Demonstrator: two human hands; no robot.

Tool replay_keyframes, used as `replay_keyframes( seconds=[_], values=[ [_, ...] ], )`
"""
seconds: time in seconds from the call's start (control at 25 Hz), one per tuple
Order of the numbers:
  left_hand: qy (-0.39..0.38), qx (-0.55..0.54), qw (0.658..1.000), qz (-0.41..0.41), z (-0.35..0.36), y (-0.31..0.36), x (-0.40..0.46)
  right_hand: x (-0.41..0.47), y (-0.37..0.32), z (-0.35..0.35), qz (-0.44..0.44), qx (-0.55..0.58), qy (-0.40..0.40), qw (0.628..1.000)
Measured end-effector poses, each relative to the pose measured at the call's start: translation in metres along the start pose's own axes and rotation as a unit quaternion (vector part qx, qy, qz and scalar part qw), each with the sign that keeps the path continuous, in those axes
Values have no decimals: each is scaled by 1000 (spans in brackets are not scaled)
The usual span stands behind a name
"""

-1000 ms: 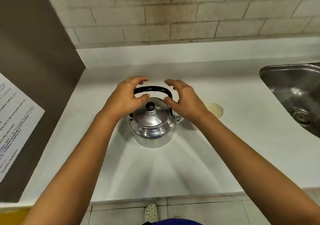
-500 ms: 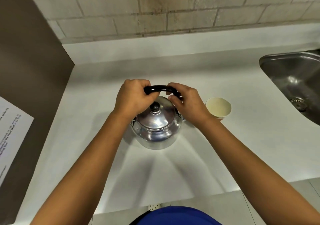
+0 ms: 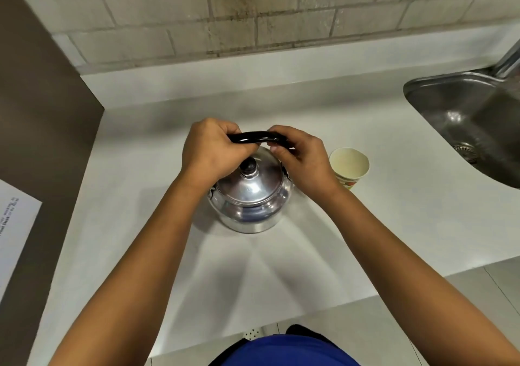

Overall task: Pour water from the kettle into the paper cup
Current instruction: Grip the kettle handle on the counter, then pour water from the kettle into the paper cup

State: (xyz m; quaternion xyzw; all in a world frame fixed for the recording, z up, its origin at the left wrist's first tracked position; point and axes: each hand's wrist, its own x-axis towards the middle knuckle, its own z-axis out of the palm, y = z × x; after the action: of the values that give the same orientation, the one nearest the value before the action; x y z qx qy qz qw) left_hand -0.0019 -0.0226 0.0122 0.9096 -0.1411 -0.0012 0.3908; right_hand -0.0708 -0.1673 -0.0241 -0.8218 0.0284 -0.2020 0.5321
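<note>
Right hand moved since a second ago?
Yes. The right hand has closed onto the black handle of the shiny steel kettle, which has stayed put on the white counter.

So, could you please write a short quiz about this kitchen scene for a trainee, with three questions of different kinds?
1. True or false: both the left hand and the right hand grip the black curved handle of the shiny round metal kettle.
2. On the person's own sides, where does the pale open paper cup stand relative to the kettle? A) left B) right C) behind
3. Fill in: the steel ____ is set into the white countertop at the right.

Key: 1 true; 2 B; 3 sink.
</note>
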Motion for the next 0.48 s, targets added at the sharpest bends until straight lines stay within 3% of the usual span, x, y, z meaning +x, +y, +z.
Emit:
replay_keyframes(
  seconds=[0.28, 0.4, 0.48],
  values=[
    [67, -7, 998, 3, -18, 22, -3, -53, 2, 0, -8, -25, 120, 992],
    [80, 13, 997, 7, -18, 32, -6, -84, 16, 5, 86, -28, 50, 995],
    [77, 19, 997, 8, -17, 40, -7, -90, 22, 4, 104, -19, -6, 994]
  ],
)
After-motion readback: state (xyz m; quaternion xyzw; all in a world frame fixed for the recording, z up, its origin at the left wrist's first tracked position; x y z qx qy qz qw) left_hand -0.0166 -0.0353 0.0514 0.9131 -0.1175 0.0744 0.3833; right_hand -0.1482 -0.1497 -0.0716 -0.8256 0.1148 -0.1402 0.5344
